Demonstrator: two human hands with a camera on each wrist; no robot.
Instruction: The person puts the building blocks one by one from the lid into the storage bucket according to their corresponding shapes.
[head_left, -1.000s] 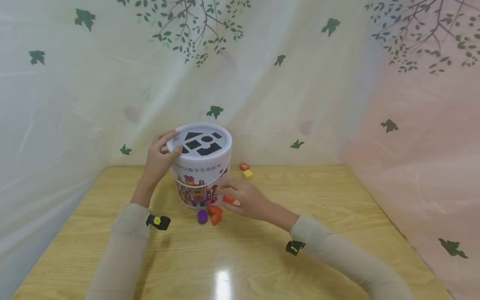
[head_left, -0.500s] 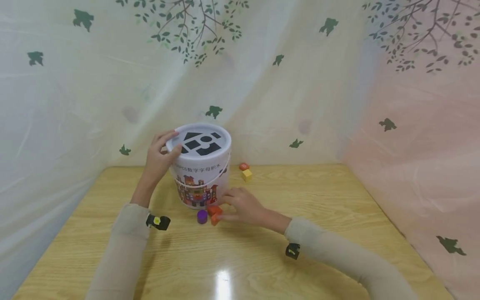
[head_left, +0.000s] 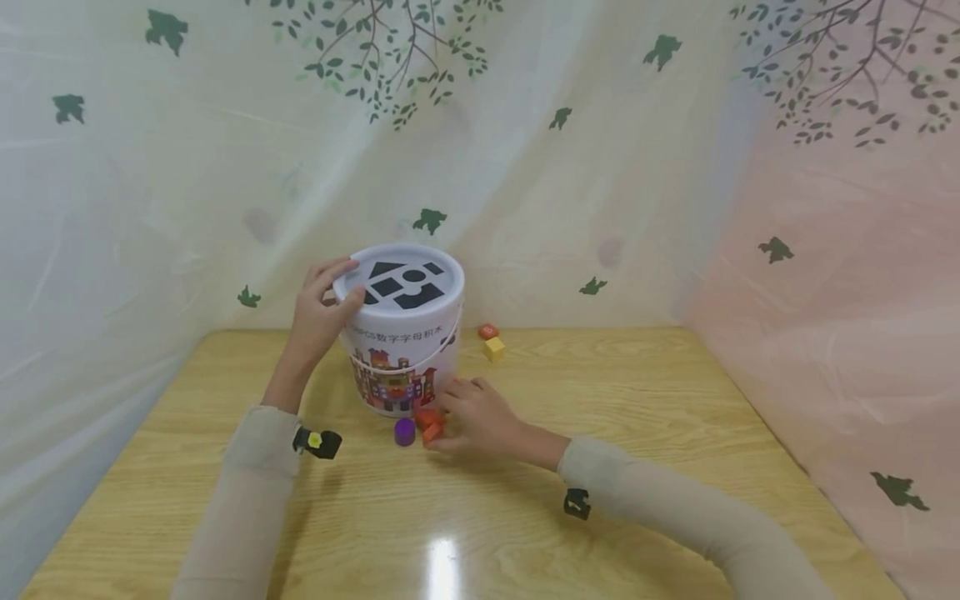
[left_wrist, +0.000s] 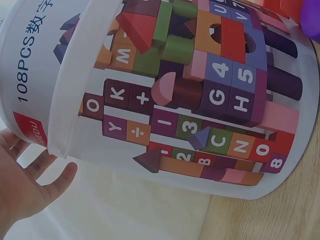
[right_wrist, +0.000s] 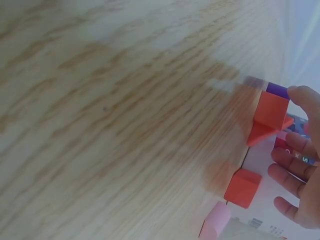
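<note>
Touching lidded bucket (head_left: 401,332), left fingers (head_left: 336,271)

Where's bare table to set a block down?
Right of the yellow block, beyond the right sleeve, and at the front between it and the left sleeve, the table is bare. Crowded: the bucket's front base, with purple block, red-orange blocks, right hand.

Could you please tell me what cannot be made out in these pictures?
Inside of bucket: head view, hidden by its lid.
Part of right hand: right wrist view, right edge cuts it.
Part of purple block: left wrist view, right edge cuts it.
Marking on far red block: head view, too small to read.
</note>
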